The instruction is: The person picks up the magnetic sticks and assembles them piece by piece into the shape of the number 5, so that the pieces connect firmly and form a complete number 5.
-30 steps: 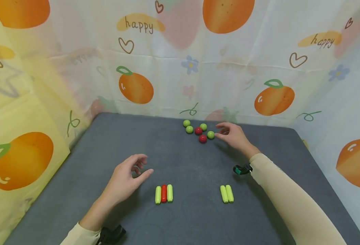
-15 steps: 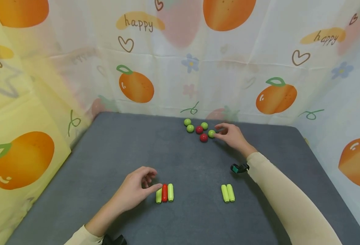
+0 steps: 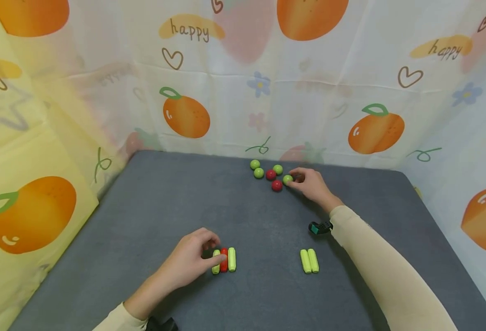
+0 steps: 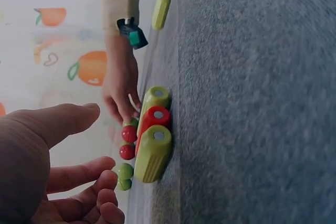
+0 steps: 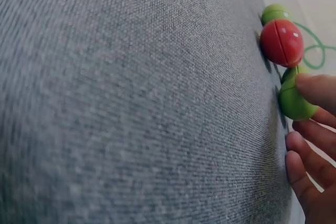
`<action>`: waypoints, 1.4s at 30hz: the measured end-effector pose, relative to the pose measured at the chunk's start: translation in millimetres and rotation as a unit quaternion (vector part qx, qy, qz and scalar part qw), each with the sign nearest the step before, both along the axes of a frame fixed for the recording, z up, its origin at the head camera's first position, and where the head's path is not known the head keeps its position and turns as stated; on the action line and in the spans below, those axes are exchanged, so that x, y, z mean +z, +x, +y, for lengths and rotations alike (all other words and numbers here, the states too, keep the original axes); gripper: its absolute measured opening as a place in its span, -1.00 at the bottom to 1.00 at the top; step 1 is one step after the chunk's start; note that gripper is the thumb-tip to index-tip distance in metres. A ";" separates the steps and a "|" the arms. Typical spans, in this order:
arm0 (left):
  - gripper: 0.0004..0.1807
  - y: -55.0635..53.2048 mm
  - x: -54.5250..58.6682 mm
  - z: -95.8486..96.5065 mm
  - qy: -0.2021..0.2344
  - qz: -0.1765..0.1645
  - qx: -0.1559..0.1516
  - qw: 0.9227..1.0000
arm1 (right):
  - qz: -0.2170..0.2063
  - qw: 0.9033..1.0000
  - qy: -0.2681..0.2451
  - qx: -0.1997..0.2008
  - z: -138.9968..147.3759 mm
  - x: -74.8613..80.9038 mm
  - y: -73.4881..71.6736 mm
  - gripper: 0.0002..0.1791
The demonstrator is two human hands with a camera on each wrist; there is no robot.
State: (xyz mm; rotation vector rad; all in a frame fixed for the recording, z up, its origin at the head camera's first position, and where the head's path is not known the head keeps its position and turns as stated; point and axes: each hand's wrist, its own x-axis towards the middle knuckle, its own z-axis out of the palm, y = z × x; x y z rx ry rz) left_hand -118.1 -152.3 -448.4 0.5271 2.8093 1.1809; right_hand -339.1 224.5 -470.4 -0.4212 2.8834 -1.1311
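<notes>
My left hand point(image 3: 191, 257) hovers beside and over a group of short rods, its thumb and fingers apart with nothing between them. A red rod point(image 3: 224, 265) lies between one yellow-green rod point(image 3: 216, 270) and another yellow-green rod point(image 3: 232, 260); grey discs show at their ends in the left wrist view. At the far side of the table, my right hand point(image 3: 312, 185) has thumb and index finger around a green ball point(image 5: 295, 100), pinching it on the tabletop. Beside that ball sit a red ball point(image 3: 277, 185), a second red ball point(image 3: 271, 174) and several other green balls point(image 3: 258, 173).
Two more yellow-green rods point(image 3: 309, 261) lie side by side at the right of the grey tabletop point(image 3: 164, 193). A printed curtain point(image 3: 226, 78) hangs along the table's back and sides. A black wrist strap point(image 3: 319, 228) is on the right wrist.
My left hand has moved right and nearer to me, over to the group of rods. The right hand has edged left, its thumb and index finger coming in around the green ball.
</notes>
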 end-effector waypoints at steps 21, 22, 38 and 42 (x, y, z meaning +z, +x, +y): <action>-0.81 -3.1 1.8 9.6 -0.025 0.026 -0.020 0.999 | 0.043 0.998 -0.040 -0.005 8.1 11.3 32.0 -0.61; -0.81 -3.0 1.7 10.3 -0.028 0.029 -0.021 0.999 | 0.045 0.998 -0.043 -0.004 8.1 12.0 35.4 -0.61; -0.83 -3.2 1.5 20.0 -0.077 0.046 -0.031 0.996 | 0.012 0.998 -0.052 0.044 2.0 -2.4 65.3 -0.60; -0.83 -3.7 0.3 21.0 -0.082 0.049 -0.039 0.995 | 0.021 0.997 -0.050 0.063 1.3 -9.0 66.8 -0.60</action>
